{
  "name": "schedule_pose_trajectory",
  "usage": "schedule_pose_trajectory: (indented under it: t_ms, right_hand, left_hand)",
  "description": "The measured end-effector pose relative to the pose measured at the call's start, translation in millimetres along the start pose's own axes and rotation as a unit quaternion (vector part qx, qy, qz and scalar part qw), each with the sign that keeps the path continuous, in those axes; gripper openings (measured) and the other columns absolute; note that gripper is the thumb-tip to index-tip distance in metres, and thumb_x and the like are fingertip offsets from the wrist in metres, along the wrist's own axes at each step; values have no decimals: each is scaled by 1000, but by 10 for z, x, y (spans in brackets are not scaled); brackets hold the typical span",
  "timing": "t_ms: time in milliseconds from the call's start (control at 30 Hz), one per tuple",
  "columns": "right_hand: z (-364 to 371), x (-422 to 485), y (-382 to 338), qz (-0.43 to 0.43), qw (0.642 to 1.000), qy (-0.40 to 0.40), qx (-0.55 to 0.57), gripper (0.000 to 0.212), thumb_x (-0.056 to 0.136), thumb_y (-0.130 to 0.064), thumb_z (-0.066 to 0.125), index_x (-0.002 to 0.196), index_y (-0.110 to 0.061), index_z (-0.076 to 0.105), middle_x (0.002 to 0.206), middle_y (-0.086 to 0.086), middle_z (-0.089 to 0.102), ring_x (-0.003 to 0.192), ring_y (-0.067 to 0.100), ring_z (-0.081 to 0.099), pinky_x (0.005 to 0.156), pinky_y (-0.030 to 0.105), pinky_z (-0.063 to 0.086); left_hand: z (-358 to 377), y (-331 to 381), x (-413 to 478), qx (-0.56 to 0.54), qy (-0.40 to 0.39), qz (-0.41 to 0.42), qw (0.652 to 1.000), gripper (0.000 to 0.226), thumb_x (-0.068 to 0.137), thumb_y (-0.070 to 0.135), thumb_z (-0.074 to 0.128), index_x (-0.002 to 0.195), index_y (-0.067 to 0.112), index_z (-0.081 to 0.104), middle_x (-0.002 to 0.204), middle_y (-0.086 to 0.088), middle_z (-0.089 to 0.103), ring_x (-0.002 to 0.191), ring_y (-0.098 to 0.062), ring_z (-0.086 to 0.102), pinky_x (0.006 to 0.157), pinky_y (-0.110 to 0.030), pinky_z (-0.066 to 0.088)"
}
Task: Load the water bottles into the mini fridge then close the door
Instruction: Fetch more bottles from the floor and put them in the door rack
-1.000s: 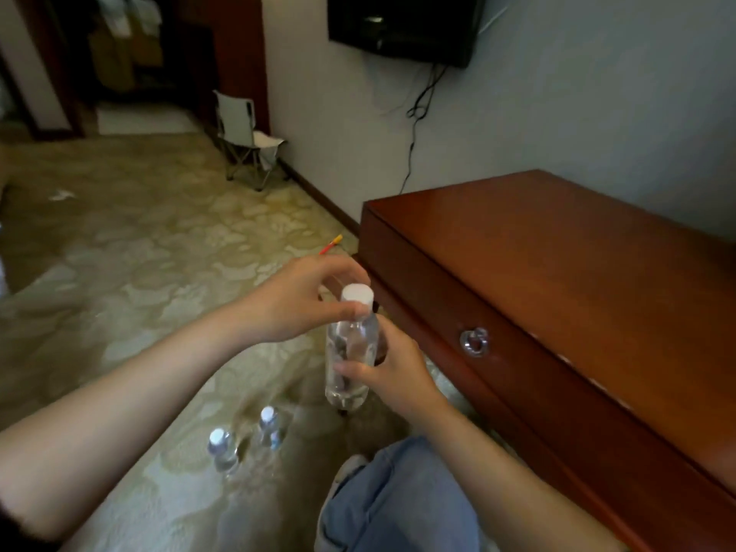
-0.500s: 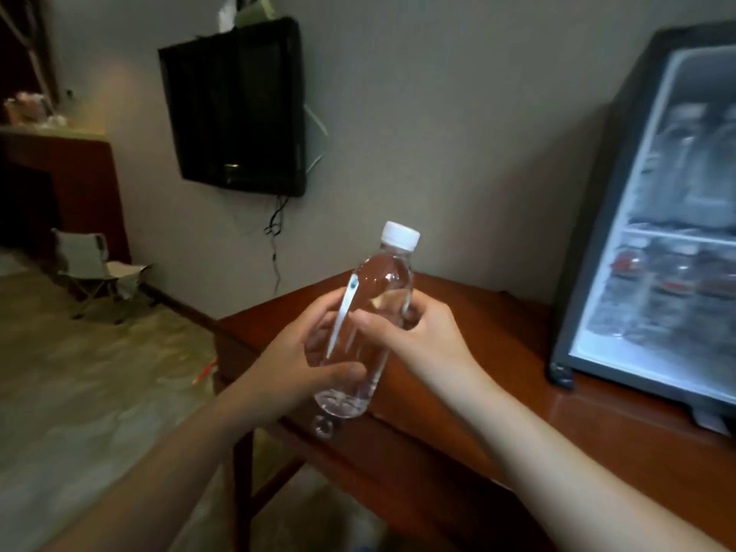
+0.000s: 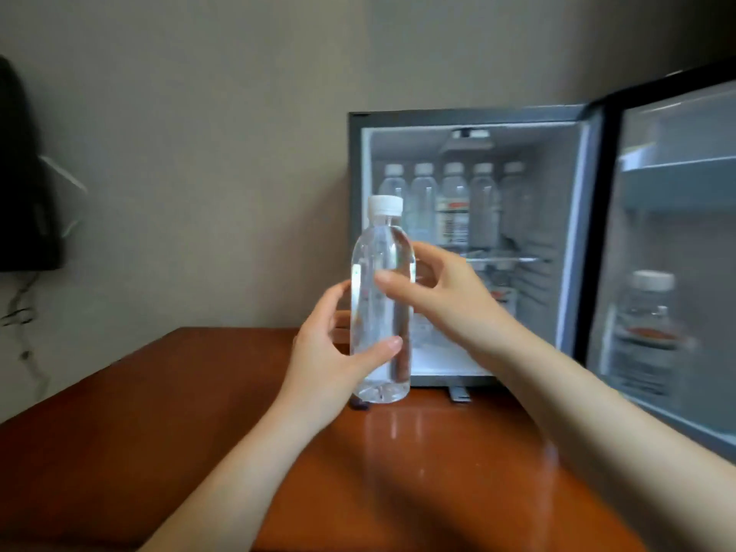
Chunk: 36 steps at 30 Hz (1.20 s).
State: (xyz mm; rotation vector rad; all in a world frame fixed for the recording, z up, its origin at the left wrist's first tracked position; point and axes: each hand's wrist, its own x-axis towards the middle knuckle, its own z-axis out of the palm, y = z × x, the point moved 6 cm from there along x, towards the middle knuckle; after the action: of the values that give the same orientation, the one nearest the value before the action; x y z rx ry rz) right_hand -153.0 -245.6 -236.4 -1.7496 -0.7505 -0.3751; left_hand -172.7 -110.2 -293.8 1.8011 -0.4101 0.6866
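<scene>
Water bottle (image 3: 380, 312), clear with a white cap (image 3: 385, 205), is held upright in both hands, outside the mini fridge (image 3: 470, 116) and in front of its left edge. The left hand (image 3: 330, 352) grips the lower half. Its thumb lies across the front of the bottle near the base, and its fingers wrap round the far side. The right hand (image 3: 450, 296) holds the middle from the right, with the thumb tip pressed on the front and the fingers curled round the back.

The fridge stands on the far right part of a glossy reddish-brown wooden counter (image 3: 179, 432), against a pale wall. Its door (image 3: 677, 241) is swung wide open to the right, and one labelled bottle (image 3: 649, 324) sits in the door rack. Inside, a row of five capped bottles (image 3: 454, 201) stands on the upper shelf; the middle one carries a label. Below the wire shelf more bottles show, too blurred to count. A dark screen (image 3: 24, 185) hangs on the wall at far left, with cables (image 3: 20, 312) trailing beneath it.
</scene>
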Motion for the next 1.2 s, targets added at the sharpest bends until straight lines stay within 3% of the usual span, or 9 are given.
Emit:
schedule_pose_trajectory:
  t_ms: [200,300,467,600,667,767,967,1100,1200]
  right_hand:
    - [-1117,-60,8,-6,987,142,-77,22,89,-23,64,111,-20,62,100,6,70,84,9,63,71,17,48]
    - [-1533,-166,18,6,973,179,-144,22,87,-19,66,109,-19,63,93,8,70,74,8,61,63,9,45]
    - [-2078,-353,35,20,926,235,-295,21,84,-30,66,104,-25,68,82,3,68,73,14,60,78,35,52]
    - [-2338,-544,-38,18,880,276,-386,24,84,-30,65,108,-24,69,84,2,69,87,23,66,90,47,50]
    - [-2433,-629,-33,29,862,286,-418,26,85,-30,65,109,-23,68,89,3,70,90,24,65,91,47,49]
    - [-2538,-732,22,43,833,296,-466,26,86,-33,62,110,-26,66,93,1,70,93,27,65,89,43,49]
    - [-2697,-864,140,40,796,321,-512,27,90,-32,58,114,-23,61,99,2,69,94,27,65,83,40,51]
    - [-2706,-957,306,42,789,316,-525,29,90,-33,57,116,-22,61,102,3,70,94,28,64,79,38,51]
    - [-2750,-997,451,78,792,326,-510,32,91,-35,56,121,-25,60,107,3,69,100,27,63,81,35,49]
  left_hand:
    - [1021,63,216,-16,-77,15,997,79,56,55,77,127,44,43,128,15,56,121,-10,51,105,-40,42]
    - [1501,111,248,-37,-114,22,992,81,64,46,79,135,35,42,131,13,55,124,-8,48,106,-30,37]
    - [2139,315,225,-101,-178,33,978,63,70,35,79,121,46,43,114,31,52,110,7,50,88,-14,37]
    - [2558,423,197,-150,-214,38,964,60,72,30,78,119,45,43,101,27,58,91,21,53,73,2,41]
    - [2761,461,187,-148,-228,42,961,54,74,26,77,109,50,44,101,19,63,92,15,57,81,-6,46]
    - [3023,476,183,-95,-209,64,971,62,73,37,78,126,35,46,124,6,57,116,-7,52,102,-35,44]
    - [3199,584,20,19,-95,163,982,83,85,39,64,148,31,11,153,-2,22,141,-19,23,114,-38,26]
    - [3421,494,-45,136,-143,195,961,86,93,42,40,129,44,-38,153,5,-25,140,-14,-25,120,-39,2]
    - [3491,390,-93,168,-130,206,955,79,86,52,18,126,37,-48,150,3,-28,139,-23,-28,115,-40,-5]
